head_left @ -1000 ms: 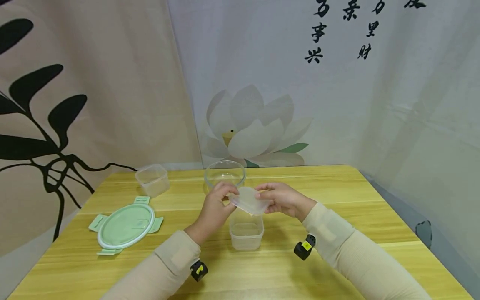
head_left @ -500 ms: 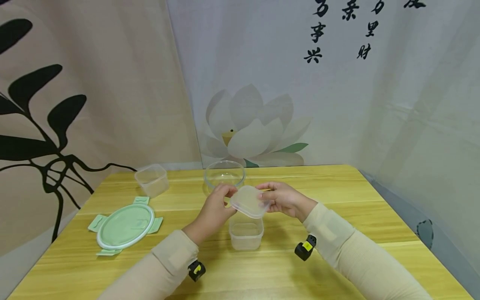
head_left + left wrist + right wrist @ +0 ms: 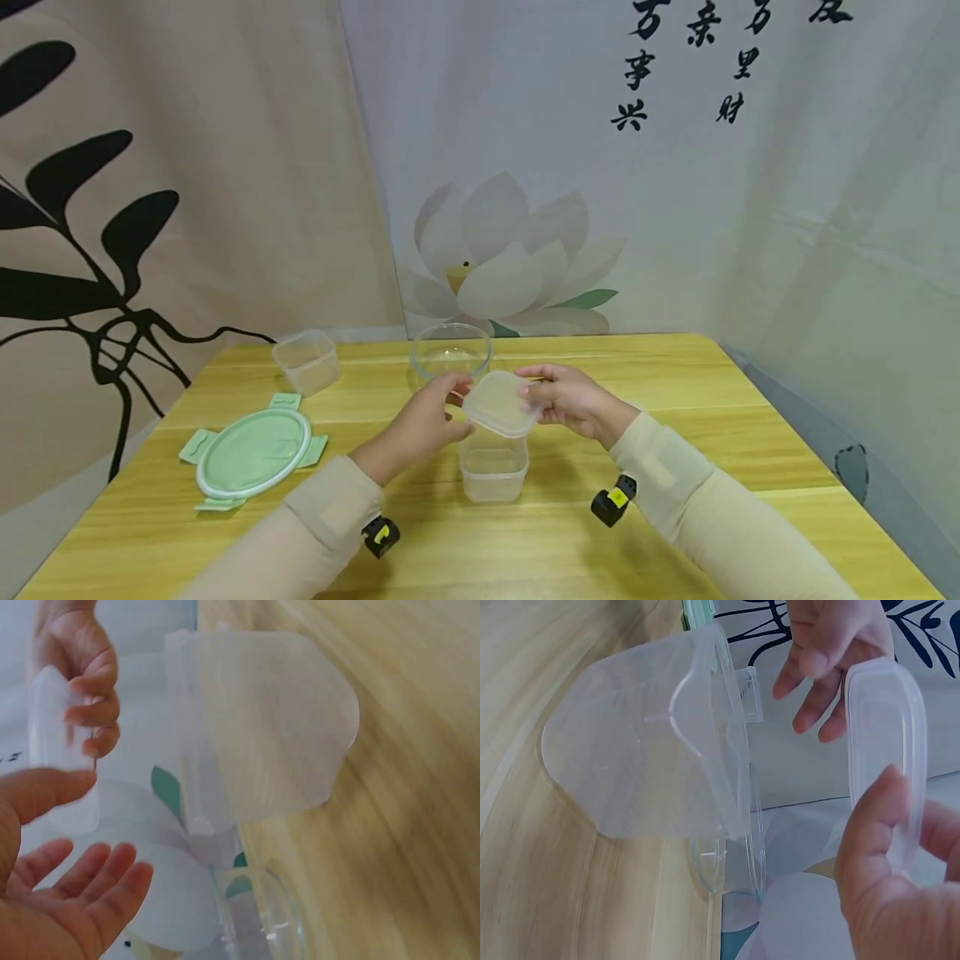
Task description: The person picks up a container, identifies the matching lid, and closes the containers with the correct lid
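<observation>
Above a clear square container [image 3: 494,477] in the head view is a translucent plastic lid [image 3: 501,404], tilted. My right hand [image 3: 577,400] pinches its right edge between thumb and fingers, as the right wrist view shows with the lid [image 3: 885,742] seen edge-on. My left hand [image 3: 420,425] is beside the lid's left edge. In the left wrist view my left hand [image 3: 64,885] has thumb and fingers spread apart, with nothing held between them. The container below stands upright on the table with its top uncovered.
A round glass bowl [image 3: 451,350] stands behind the hands. Another clear square container [image 3: 306,362] is at the back left of the wooden table [image 3: 637,550]. A round green lid with flaps [image 3: 253,453] lies on the left. Behind the table hangs a printed curtain [image 3: 525,100].
My left hand has let go of the lid and drawn slightly left, its fingers parting. The lid stays in my right hand, tipped a little more toward the camera.
</observation>
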The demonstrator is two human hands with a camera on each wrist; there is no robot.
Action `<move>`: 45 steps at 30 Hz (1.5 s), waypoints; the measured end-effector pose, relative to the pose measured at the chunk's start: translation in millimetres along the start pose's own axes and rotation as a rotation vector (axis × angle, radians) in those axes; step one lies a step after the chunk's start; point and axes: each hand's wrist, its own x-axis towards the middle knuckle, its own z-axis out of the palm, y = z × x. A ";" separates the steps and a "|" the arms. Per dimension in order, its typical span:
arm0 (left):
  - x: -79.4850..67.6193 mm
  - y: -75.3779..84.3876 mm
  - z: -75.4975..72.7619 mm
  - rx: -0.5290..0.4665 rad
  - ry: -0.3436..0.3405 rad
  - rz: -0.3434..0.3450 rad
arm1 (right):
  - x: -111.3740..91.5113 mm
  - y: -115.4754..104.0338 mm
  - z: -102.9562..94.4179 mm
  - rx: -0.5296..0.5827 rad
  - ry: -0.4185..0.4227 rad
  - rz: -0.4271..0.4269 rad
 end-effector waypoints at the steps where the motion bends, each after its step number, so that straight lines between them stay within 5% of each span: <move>1: -0.2 0.6 -2.0 0.003 -0.017 -0.002 | -0.4 0.3 -0.9 -0.002 -0.008 -0.008; 12: 0.6 -3.3 -13.5 -0.055 -0.212 0.044 | 1.1 6.3 -2.9 -0.028 -0.097 -0.022; 18: -0.5 -7.2 -13.2 -0.116 -0.265 0.013 | 3.6 8.5 -1.5 -0.042 -0.107 -0.023; 32: 8.4 -2.4 -11.8 -0.237 -0.143 -0.176 | 4.7 4.9 5.2 -0.076 -0.214 -0.029; 45: 9.4 1.5 -10.2 -0.283 -0.172 -0.207 | 5.6 2.2 8.5 -0.121 -0.180 -0.005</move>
